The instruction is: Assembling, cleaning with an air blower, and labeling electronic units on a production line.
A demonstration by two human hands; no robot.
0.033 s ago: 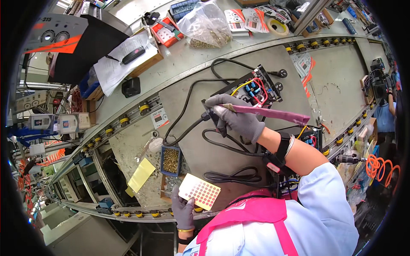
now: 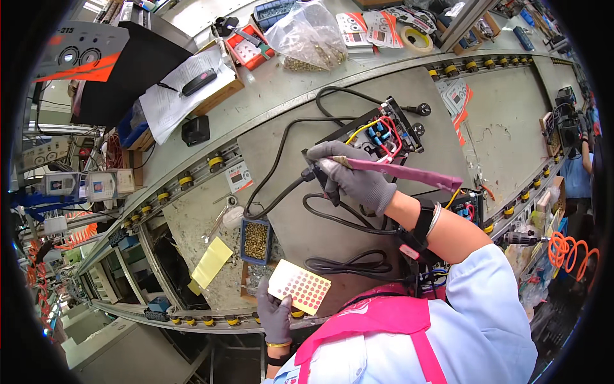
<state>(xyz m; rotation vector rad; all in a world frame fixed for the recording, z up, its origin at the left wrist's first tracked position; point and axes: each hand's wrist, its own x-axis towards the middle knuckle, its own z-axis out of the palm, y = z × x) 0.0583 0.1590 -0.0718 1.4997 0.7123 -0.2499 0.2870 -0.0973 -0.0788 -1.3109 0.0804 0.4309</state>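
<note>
On grey pallet, right hand [image 2: 358,182] fingers grip purple tool [image 2: 409,171], left [image 2: 276,313] pinches, prob., dotted card [image 2: 300,286].

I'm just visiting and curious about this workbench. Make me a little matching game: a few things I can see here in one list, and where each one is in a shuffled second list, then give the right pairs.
Things:
1. sheet of red dot stickers
2. purple-handled tool
3. blue tray of brass screws
4. roll of tape

Places:
A. on the bench top at the far edge, beside printed cards
B. held in the gloved right hand
C. on the work board, just beyond the sticker sheet
D. pinched in the gloved left hand

Pairs: 1-D, 2-B, 3-C, 4-A
</note>
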